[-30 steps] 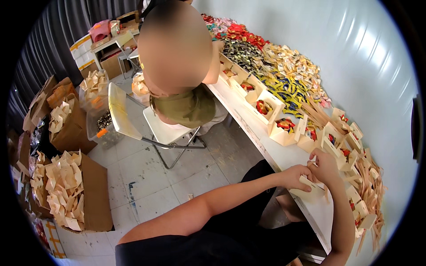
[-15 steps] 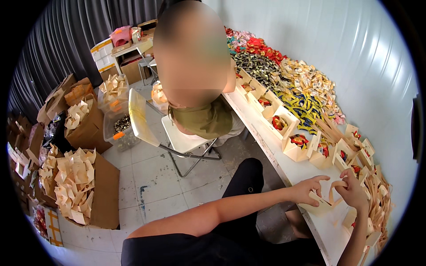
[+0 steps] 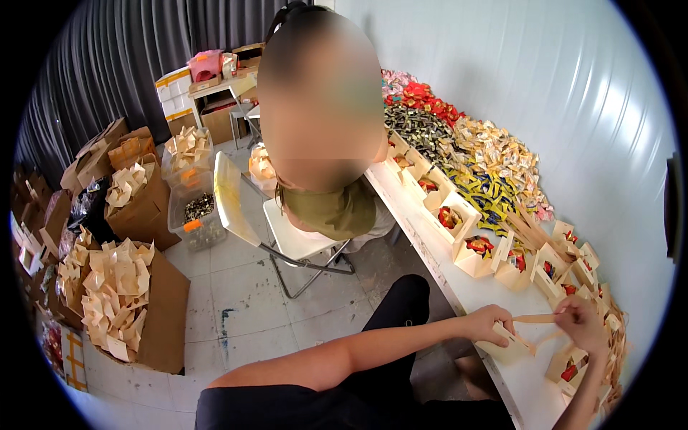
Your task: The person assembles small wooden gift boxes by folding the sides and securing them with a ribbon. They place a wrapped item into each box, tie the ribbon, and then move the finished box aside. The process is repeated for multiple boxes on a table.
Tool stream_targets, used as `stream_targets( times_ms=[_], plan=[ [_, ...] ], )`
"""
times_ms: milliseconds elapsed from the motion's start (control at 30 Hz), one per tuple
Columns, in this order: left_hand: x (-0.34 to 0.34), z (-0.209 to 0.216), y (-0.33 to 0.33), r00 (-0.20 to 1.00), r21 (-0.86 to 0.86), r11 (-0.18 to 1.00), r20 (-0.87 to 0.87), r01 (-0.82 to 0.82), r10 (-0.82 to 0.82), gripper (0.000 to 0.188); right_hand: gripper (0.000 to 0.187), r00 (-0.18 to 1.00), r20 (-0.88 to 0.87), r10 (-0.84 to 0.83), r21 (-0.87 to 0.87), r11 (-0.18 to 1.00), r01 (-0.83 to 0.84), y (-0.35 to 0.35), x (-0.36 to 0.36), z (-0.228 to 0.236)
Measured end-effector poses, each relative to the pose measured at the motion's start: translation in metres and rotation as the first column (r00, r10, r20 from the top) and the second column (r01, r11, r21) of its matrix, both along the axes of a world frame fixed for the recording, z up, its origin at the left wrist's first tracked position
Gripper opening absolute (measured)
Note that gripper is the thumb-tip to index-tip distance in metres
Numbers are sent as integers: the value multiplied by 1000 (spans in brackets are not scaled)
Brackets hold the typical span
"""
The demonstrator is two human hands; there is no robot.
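Observation:
My left hand (image 3: 490, 324) is closed over the top of a small cream folded-card box (image 3: 510, 350) on the white table. My right hand (image 3: 580, 324) pinches one end of a thin tan ribbon-like strip (image 3: 534, 319), drawn straight across to the left hand. Where the strip meets the box, my left fingers partly hide it. Beyond my hands stand open cream boxes with red-wrapped pieces inside, the closest being one box (image 3: 513, 269). Another filled box (image 3: 568, 367) is beside my right forearm.
Loose tan strips (image 3: 615, 337) lie along the wall. Heaps of small packets, including yellow-and-blue ones (image 3: 487, 192), cover the table's far side. A person sits ahead on a folding chair (image 3: 304, 236). At left, a carton (image 3: 168, 315) holds folded cream boxes.
My left fingers have closed onto the box. My right hand has moved slightly away, and the strip, curled before, is now stretched between my hands. The view has shifted slightly.

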State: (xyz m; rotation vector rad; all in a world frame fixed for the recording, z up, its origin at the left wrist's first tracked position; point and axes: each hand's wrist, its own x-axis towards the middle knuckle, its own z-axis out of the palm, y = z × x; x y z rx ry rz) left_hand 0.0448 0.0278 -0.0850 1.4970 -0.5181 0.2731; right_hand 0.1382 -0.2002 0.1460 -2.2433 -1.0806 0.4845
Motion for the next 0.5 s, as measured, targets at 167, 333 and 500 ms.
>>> stream_targets(
  times_ms=[167,333,500],
  plan=[
    [-2,7,-1,998,81,996,-48,-38,42,27,11,970,-182,-161,243,949,203,-61,11,20],
    [0,6,-1,998,35,998,-40,-45,47,32,41,891,-453,-2,515,815,264,-83,9,29],
    [8,-4,0,997,71,995,8,-75,75,32,45,886,-436,158,674,709,205,-73,8,11]
  ],
)
